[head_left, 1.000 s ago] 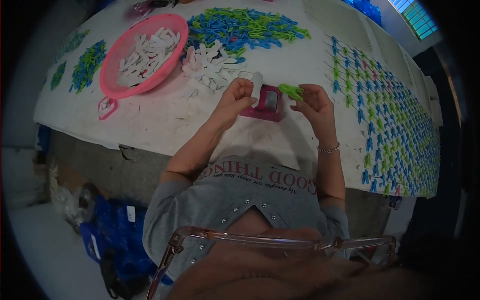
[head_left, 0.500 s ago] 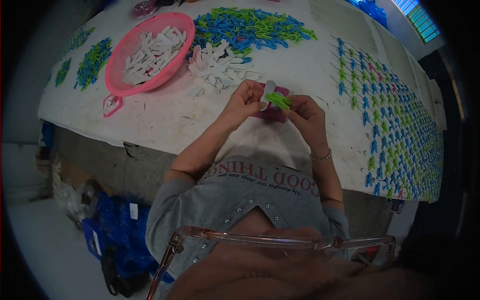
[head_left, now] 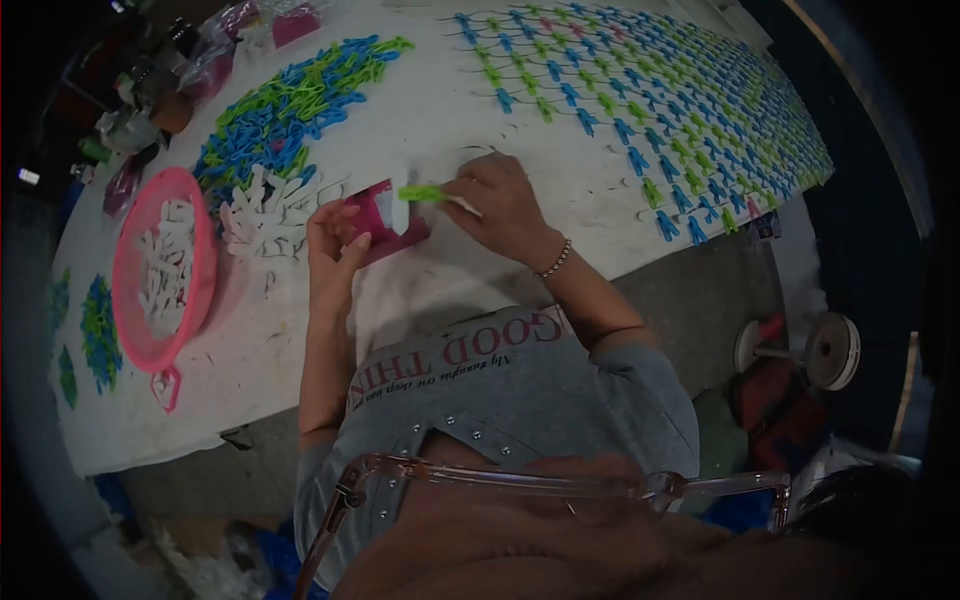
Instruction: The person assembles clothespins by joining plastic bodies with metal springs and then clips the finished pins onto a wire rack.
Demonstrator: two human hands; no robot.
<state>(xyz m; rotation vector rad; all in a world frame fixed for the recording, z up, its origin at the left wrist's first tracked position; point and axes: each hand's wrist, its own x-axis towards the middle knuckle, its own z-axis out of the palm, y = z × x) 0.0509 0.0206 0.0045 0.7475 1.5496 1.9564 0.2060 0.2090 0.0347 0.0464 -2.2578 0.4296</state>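
Note:
My right hand [head_left: 500,207] is closed in a pinch on a green clothespin [head_left: 418,193] that points left. The pin's jaw end lies over a white strip [head_left: 400,212] standing up from a magenta block [head_left: 412,238] on the table. A thin pale piece shows at my right fingertips, too small to make out. On the block's left side is my left hand [head_left: 335,240], thumb and fingers apart, the thumb close to or touching its edge. Loose white strips [head_left: 265,220] lie in a pile just left of that hand.
A pink basket [head_left: 205,285] of white strips stands at the left. Behind the strips is a heap of blue and green clothespins [head_left: 290,105]. Rows of clothespins on thin wires [head_left: 640,110] cover the table's right side. Smaller clothespin piles [head_left: 100,335] lie far left.
The view has swung to the right. My left hand has let go of the white strip and moved to the block's left side. My right hand has drawn back rightward, holding the green clothespin.

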